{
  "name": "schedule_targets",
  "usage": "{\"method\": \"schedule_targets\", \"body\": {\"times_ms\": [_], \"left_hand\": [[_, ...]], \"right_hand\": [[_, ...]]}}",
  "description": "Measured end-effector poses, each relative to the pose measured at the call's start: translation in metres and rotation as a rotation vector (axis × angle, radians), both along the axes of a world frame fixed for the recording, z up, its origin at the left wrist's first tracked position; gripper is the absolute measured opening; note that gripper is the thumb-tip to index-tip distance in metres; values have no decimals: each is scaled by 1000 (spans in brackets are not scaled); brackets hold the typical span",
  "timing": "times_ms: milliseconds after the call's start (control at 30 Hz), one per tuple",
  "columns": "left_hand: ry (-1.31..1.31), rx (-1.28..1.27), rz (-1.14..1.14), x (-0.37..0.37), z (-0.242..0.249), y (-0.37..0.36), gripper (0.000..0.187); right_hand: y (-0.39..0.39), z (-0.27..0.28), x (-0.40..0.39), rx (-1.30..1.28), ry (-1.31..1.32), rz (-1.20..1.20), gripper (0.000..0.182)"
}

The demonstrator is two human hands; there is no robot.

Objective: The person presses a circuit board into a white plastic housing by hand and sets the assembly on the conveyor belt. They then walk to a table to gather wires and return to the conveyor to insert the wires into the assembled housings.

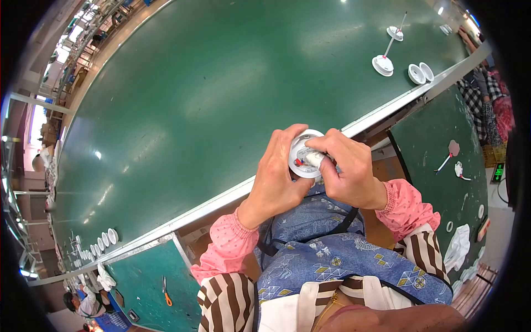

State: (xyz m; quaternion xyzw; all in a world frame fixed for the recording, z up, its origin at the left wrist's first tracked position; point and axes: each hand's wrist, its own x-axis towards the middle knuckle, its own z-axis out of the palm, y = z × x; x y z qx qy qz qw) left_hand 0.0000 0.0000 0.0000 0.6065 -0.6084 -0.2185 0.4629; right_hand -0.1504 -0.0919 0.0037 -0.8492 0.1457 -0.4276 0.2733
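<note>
A round white housing (pixel 295 145) with a raised rim is held above the front edge of the green belt. My left hand (pixel 276 171) grips its rim from the left, fingers on top and thumb below. On the right, my right hand (pixel 348 169) has its thumb and index finger at the housing's open inside, around a small whitish wrapped part (pixel 315 159). Something red and small (pixel 299 162) shows inside the housing. My fingers hide part of the interior.
White round pieces lie on the green belt (pixel 210 94) at the upper right (pixel 382 65) and lower left (pixel 113 236). Orange-handled scissors (pixel 167 297) lie on the lower-left side table. The right side table (pixel 431 149) holds small wired parts (pixel 453 148) and a white cloth (pixel 457 247). People are at both edges.
</note>
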Motion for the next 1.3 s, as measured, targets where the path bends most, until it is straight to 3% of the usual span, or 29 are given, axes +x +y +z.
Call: {"method": "schedule_targets", "body": {"times_ms": [367, 467, 567, 667, 767, 867, 967, 1000, 1100, 1267, 1300], "left_hand": [[-140, -288, 25, -27, -4, -7, 74], [-167, -233, -1, -30, 1, -4, 82], [-85, -156, -78, -29, -1, 1, 93], [384, 50, -138, -30, 5, 14, 97], [565, 60, -181, -31, -2, 17, 89], [565, 44, -226, -30, -13, 15, 75], [568, 115, -248, -32, -20, 12, 56], [487, 127, -180, -34, -23, 14, 29], [306, 265, -218, -36, -21, 17, 13], [318, 285, -269, -42, -20, 23, 13], [320, 308, -274, -42, -16, 26, 13]], "right_hand": [[9, 7, -19, -135, -46, -63, 39], [9, 4, -20, -173, -103, -74, 40], [9, 0, -27, -155, -111, -77, 39], [9, 1, -41, -4, -65, 8, 33], [13, 5, -50, 24, -105, 20, 32], [13, 11, -58, 99, -88, 28, 31], [10, 8, -63, 165, -86, 37, 29], [11, 7, -66, 208, -80, 35, 28], [14, 3, -72, 320, -64, 32, 26], [9, 2, -87, 550, 61, 103, 33], [5, 5, -88, 425, 79, 113, 39]]}}
